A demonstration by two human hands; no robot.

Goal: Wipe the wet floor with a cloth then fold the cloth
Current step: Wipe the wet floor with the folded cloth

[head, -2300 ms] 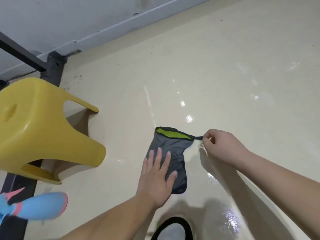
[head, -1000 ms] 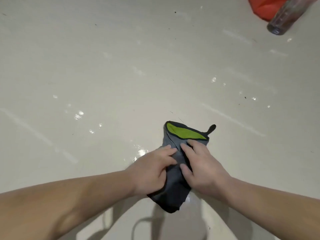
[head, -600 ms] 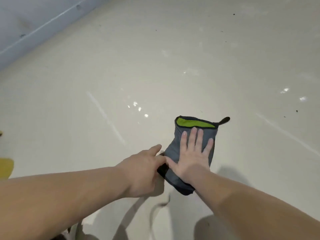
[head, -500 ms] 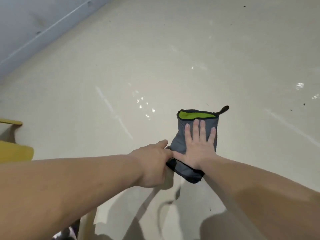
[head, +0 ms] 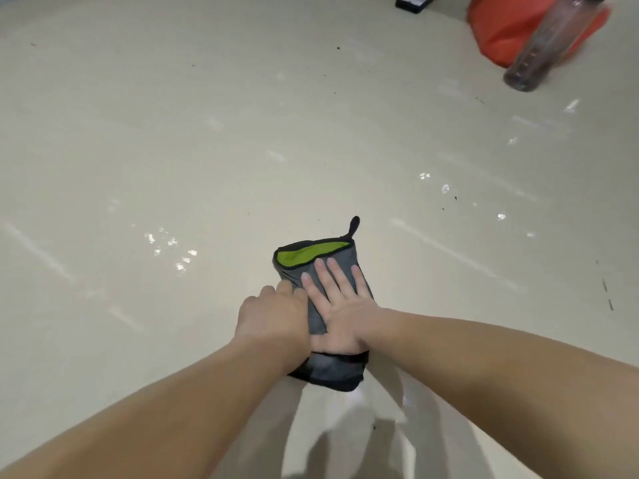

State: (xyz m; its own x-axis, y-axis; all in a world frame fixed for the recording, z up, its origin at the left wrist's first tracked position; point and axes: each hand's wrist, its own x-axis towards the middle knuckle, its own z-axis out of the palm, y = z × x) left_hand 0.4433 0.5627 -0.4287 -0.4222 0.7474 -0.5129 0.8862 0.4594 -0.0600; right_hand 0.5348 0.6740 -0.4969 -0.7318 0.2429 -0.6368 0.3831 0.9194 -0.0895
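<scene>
A grey cloth [head: 330, 371] with black trim, a green inner patch and a black loop lies folded into a narrow bundle on the glossy cream floor [head: 173, 150]. My right hand [head: 340, 305] presses flat on its middle, fingers spread. My left hand [head: 273, 316] rests at the cloth's left edge, its fingertips touching the fabric; I cannot tell whether it pinches it. Small wet spots glint on the floor to the left and right of the cloth.
A clear plastic bottle [head: 543, 46] lies at the upper right, over an orange bag [head: 501, 25]. A dark flat object [head: 413, 1] sits at the top edge. Bare floor spreads to the left and ahead.
My view has swung right: the wall and yellow stool are gone, the bottle and orange bag show. My right hand stays flat on the cloth; my left hand has slid up its left edge.
</scene>
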